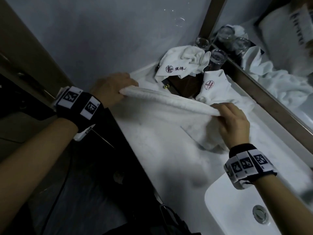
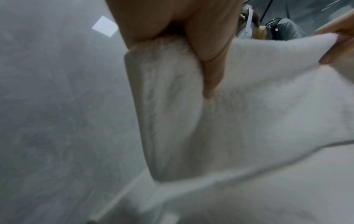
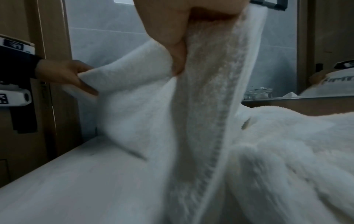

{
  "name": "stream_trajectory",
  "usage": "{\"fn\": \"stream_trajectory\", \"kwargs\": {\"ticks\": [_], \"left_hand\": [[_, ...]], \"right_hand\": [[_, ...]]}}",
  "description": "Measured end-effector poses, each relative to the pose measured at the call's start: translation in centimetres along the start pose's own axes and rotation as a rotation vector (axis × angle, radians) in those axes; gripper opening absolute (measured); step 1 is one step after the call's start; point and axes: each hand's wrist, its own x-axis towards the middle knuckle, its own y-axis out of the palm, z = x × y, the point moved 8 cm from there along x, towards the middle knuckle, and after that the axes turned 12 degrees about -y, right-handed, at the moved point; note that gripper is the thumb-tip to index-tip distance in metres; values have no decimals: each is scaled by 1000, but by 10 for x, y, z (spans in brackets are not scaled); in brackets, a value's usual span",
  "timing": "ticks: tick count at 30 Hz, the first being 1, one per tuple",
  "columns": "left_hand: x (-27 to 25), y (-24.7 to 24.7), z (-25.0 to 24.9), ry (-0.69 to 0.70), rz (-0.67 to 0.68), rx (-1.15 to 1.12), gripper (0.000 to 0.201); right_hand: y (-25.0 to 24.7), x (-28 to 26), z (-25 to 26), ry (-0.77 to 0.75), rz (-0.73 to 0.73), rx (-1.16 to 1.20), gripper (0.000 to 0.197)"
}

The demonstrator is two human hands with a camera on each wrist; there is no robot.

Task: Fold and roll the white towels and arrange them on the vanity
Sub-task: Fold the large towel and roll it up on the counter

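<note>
The person holds both arms out over the white vanity (image 1: 149, 150). The left hand (image 1: 111, 89) is out near the grey wall (image 1: 101, 39), with the palm turned down. The right hand (image 1: 232, 122) is nearer the mirror (image 1: 271, 68), just above the counter.

There are three white towels. One big towel (image 1: 162, 100) is stretched between the two hands. Two small towels with a dark red mark, the first small towel (image 1: 179, 65) and the second small towel (image 1: 213, 85), lie bunched at the back corner. Two drinking glasses, the first glass (image 1: 201, 43) and the second glass (image 1: 217, 56), stand beside them. One sink (image 1: 220, 200) is at the near end.

Each hand pinches one end of the big towel's top edge, with fingers and thumb curled tight on the cloth. That edge is lifted up, and the rest of the towel hangs down and lies on the vanity.
</note>
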Motion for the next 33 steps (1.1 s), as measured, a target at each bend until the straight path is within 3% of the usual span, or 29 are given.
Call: {"fn": "stream_trajectory", "kwargs": {"ticks": [3, 5, 7, 10, 13, 17, 19, 21, 26, 28, 30, 33], "left_hand": [[2, -6, -1, 14, -212, 238, 47], [2, 11, 17, -79, -211, 333, 53], [1, 41, 47, -216, -50, 405, 55], [-21, 99, 86, -349, 307, 472, 61], [-42, 122, 94, -325, 261, 462, 81], [-49, 125, 69, -375, 141, 223, 78], [-51, 130, 34, -273, 68, 89, 61], [-59, 149, 1, -214, 78, 15, 52], [-74, 201, -23, -298, 256, 72, 83], [-76, 204, -20, -281, 248, 145, 90], [-76, 205, -18, -250, 240, 164, 91], [-74, 205, -17, -232, 270, 120, 91]], "right_hand": [[-7, -8, 12, -49, -47, -1, 38], [1, -19, 29, -118, 18, 88, 32], [22, -38, 49, -202, 154, 149, 29], [69, -74, 77, -254, 470, 238, 43], [103, -102, 87, -197, 652, 297, 40], [116, -112, 87, -125, 651, 306, 40], [113, -112, 99, -209, 618, 310, 42], [116, -113, 110, -257, 633, 341, 38], [118, -106, 104, -222, 694, 497, 26], [107, -89, 75, -132, 517, 335, 27], [99, -76, 32, 134, 379, 192, 46], [109, -78, -16, 538, 492, 169, 82]]}}
